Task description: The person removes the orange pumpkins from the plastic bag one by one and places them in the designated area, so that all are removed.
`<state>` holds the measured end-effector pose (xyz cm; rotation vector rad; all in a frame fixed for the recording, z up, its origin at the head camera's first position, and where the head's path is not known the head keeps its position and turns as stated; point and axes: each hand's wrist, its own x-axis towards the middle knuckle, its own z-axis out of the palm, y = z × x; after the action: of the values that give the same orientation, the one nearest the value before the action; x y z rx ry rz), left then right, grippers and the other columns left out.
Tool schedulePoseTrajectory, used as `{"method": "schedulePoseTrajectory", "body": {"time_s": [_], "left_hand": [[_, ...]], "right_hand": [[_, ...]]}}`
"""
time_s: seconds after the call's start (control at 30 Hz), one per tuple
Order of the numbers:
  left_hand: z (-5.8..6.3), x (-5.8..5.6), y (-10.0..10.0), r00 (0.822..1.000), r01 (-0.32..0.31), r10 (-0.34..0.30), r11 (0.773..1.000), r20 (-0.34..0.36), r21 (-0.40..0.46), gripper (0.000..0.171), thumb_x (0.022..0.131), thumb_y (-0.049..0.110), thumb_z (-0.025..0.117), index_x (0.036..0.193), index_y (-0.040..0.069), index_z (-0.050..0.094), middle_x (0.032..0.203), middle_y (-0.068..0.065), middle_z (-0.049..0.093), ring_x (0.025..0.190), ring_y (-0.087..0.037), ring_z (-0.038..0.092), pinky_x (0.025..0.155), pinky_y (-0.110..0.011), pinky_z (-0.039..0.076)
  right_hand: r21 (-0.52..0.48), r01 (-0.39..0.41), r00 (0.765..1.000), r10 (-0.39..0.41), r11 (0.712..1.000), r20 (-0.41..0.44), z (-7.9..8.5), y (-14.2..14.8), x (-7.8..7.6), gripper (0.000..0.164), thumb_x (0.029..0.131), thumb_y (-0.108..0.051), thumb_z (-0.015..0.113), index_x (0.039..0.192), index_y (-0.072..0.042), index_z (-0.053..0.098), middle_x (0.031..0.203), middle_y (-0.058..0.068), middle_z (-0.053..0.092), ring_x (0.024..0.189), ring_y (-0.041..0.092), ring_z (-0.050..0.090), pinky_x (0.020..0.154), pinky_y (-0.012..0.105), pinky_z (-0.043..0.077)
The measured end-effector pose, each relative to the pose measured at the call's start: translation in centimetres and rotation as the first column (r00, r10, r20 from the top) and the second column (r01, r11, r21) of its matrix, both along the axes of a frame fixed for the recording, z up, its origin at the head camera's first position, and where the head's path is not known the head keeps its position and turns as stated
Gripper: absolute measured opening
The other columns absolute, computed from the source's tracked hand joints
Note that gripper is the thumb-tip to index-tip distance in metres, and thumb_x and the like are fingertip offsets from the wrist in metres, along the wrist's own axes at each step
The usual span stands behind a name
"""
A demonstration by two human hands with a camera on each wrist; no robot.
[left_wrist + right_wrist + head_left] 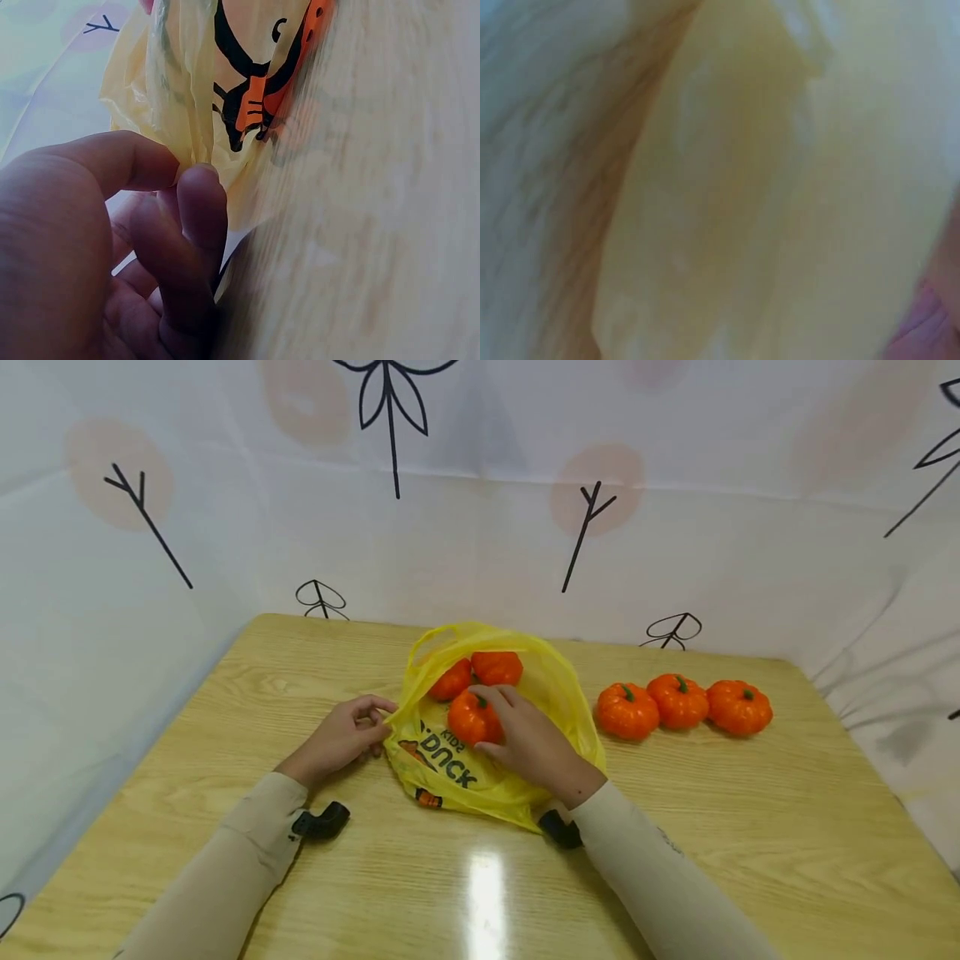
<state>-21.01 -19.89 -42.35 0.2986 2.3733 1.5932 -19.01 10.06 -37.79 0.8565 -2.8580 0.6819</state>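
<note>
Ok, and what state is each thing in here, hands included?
Yellow bag, open, on the table.
Left hand, pinching the bag's edge.
Right hand, gripping one pumpkin.
Gripped pumpkin, within the bag's mouth.
Two pumpkins, inside the bag.
Three pumpkins, on the table, outside the bag, stems up.

"What's behind the far edge of the table [780, 827]?"
"A whitish cloth [480, 560], printed with black twigs [167, 547] and pale pink spots [86, 456]."
"Anything right along that edge?"
"Two small leafy sprigs [321, 597], also printed: one near the far left corner, one nearer the far right."
"And the surface?"
"Pale wood grain, with a bright glare [486, 902] toward the near side."
</note>
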Motion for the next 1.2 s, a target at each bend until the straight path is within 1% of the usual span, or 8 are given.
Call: {"method": "schedulePoseTrajectory", "body": {"time_s": [0.23, 0.43, 0.5, 0.6, 0.67, 0.83, 0.97, 1.2], "left_hand": [[-0.1, 0.2, -0.4, 1.0, -0.003, 0.003, 1.0, -0.013, -0.029, 0.035, 0.098, 0.017, 0.063, 0.13, 0.007, 0.056, 0.089, -0.009, 0.056, 0.065, -0.017, 0.061, 0.052, -0.029, 0.048], [-0.1, 0.2, -0.4, 1.0, -0.003, 0.003, 0.999, -0.017, -0.033, 0.034, 0.098, 0.018, 0.063, 0.13, 0.008, 0.057, 0.091, -0.009, 0.056, 0.065, -0.016, 0.061, 0.052, -0.029, 0.048], [-0.1, 0.2, -0.3, 1.0, -0.003, 0.002, 1.0, -0.017, -0.03, 0.034, 0.098, 0.017, 0.062, 0.13, 0.008, 0.057, 0.092, -0.009, 0.056, 0.065, -0.017, 0.061, 0.052, -0.029, 0.048], [-0.1, 0.1, -0.1, 1.0, -0.002, 0.001, 1.0, -0.015, -0.022, 0.033, 0.099, 0.017, 0.062, 0.13, 0.009, 0.058, 0.092, -0.009, 0.056, 0.065, -0.016, 0.061, 0.052, -0.029, 0.048], [0.0, 0.1, 0.0, 1.0, 0.0, 0.0, 1.0, -0.016, -0.022, 0.033, 0.099, 0.017, 0.062, 0.13, 0.008, 0.057, 0.092, -0.009, 0.056, 0.065, -0.016, 0.061, 0.052, -0.029, 0.048], [0.1, 0.0, 0.1, 1.0, 0.001, -0.002, 1.0, -0.016, -0.021, 0.034, 0.099, 0.017, 0.062, 0.131, 0.008, 0.057, 0.091, -0.01, 0.055, 0.066, -0.017, 0.06, 0.052, -0.029, 0.048], [0.1, 0.0, 0.1, 1.0, -0.004, 0.004, 1.0, -0.009, -0.022, 0.034, 0.098, 0.017, 0.063, 0.131, 0.007, 0.057, 0.091, -0.01, 0.055, 0.066, -0.017, 0.06, 0.052, -0.029, 0.048], [0.2, 0.3, 0.1, 1.0, -0.003, 0.003, 1.0, -0.007, -0.025, 0.034, 0.099, 0.017, 0.062, 0.131, 0.007, 0.056, 0.091, -0.01, 0.055, 0.065, -0.017, 0.06, 0.051, -0.029, 0.047]], "right_hand": [[-0.016, -0.023, 0.998, 0.022, 1.0, -0.053, 1.0, 0.6, 1.2, 0.081, 0.083, -0.023, 0.084, 0.15, -0.023, 0.038, 0.141, 0.005, 0.05, 0.117, 0.024, 0.06, 0.095, 0.038, 0.056], [-0.02, -0.045, 0.99, 0.042, 0.999, -0.135, 2.0, 1.8, 2.6, 0.081, 0.083, -0.023, 0.084, 0.15, -0.023, 0.038, 0.145, 0.003, 0.048, 0.106, 0.022, 0.063, 0.083, 0.033, 0.058], [-0.018, -0.054, 0.985, 0.05, 0.998, -0.164, 2.3, 2.3, 3.0, 0.08, 0.082, -0.023, 0.084, 0.15, -0.022, 0.04, 0.145, 0.003, 0.048, 0.107, 0.023, 0.063, 0.084, 0.033, 0.058], [-0.004, -0.058, 0.979, 0.056, 0.998, -0.197, 2.8, 3.1, 3.4, 0.08, 0.082, -0.023, 0.085, 0.149, -0.02, 0.041, 0.145, 0.004, 0.049, 0.114, 0.025, 0.062, 0.089, 0.036, 0.057], [0.006, -0.057, 0.978, 0.057, 0.998, -0.202, 3.2, 3.7, 3.7, 0.079, 0.081, -0.023, 0.085, 0.148, -0.02, 0.042, 0.144, 0.005, 0.05, 0.119, 0.028, 0.06, 0.094, 0.04, 0.056], [0.039, -0.045, 0.98, 0.052, 0.998, -0.195, 3.9, 5.2, 4.3, 0.081, 0.08, -0.023, 0.086, 0.148, -0.019, 0.043, 0.145, 0.007, 0.05, 0.117, 0.032, 0.062, 0.093, 0.044, 0.056], [0.064, -0.048, 0.98, 0.06, 0.997, -0.189, 4.0, 6.2, 4.7, 0.081, 0.08, -0.025, 0.086, 0.148, -0.02, 0.043, 0.146, 0.009, 0.05, 0.115, 0.033, 0.063, 0.091, 0.046, 0.056], [0.098, -0.051, 0.977, 0.07, 0.994, -0.2, 4.1, 8.1, 5.4, 0.079, 0.081, -0.026, 0.085, 0.148, -0.022, 0.044, 0.145, 0.006, 0.051, 0.113, 0.033, 0.064, 0.091, 0.048, 0.056]]}}
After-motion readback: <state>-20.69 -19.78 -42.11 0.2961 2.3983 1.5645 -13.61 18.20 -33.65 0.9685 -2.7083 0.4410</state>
